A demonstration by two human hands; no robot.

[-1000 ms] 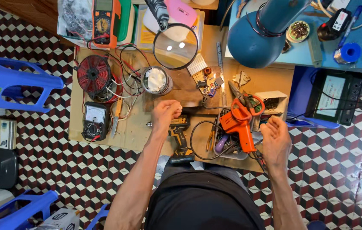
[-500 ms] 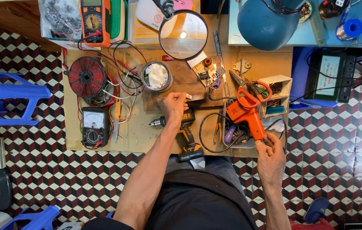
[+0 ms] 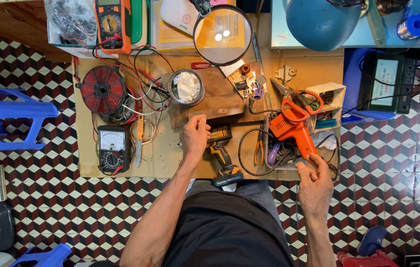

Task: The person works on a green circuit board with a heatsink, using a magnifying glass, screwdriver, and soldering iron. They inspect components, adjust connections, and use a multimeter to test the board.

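Your left hand rests curled on the surface w/ nothing gripped, just beside the cordless drill; right hand fingertips pinch the orange soldering gun handle end.

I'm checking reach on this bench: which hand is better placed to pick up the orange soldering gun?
Right. The right hand has its fingertips at the butt of the orange soldering gun. The left hand rests by the cordless drill, farther away, with the drill between.

The left hand reaches forward, fingers curled; the right hand sits nearer the body, fingers pinched.
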